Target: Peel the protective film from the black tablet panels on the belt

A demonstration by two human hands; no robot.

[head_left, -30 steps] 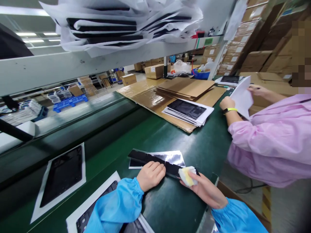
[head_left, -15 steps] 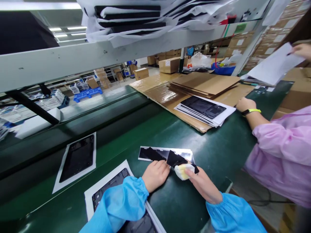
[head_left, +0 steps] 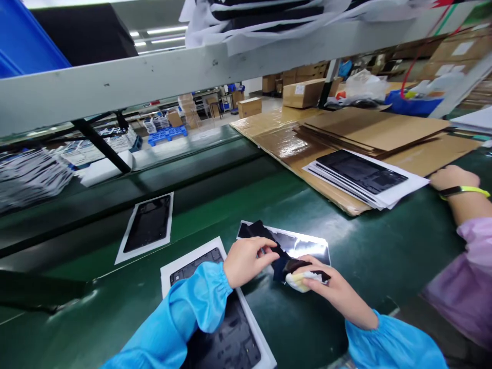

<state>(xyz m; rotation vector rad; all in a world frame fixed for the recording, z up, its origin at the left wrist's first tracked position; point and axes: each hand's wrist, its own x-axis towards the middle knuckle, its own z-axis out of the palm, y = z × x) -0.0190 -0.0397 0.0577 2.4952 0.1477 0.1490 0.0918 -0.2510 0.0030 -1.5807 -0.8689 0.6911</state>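
Observation:
My right hand point(head_left: 329, 285) grips a crumpled white-and-yellow cloth pad point(head_left: 302, 281) between thumb and fingers, with black material pressed against it. Beside it, my left hand point(head_left: 249, 260) hovers over a dark strip point(head_left: 277, 246), its thumb and fingertips a little apart; whether they touch the strip is unclear. Under this strip lies a glossy panel with a white border point(head_left: 307, 245), partly hidden by my hands. Close to my left forearm rests a black device panel point(head_left: 234, 328) on white sheets, partly covered by my blue sleeve.
Another black panel on white paper point(head_left: 149, 224) lies on the green belt at left. Stacked panels and sheets point(head_left: 363, 171) sit on cardboard point(head_left: 369, 128) at right, near a co-worker's hand point(head_left: 455, 180). A metal shelf beam point(head_left: 161, 72) crosses above.
The view has swung left. My left hand has lifted from lying flat to curled fingers over the dark strip. My right hand still holds the pad. The co-worker's raised paper has left the view.

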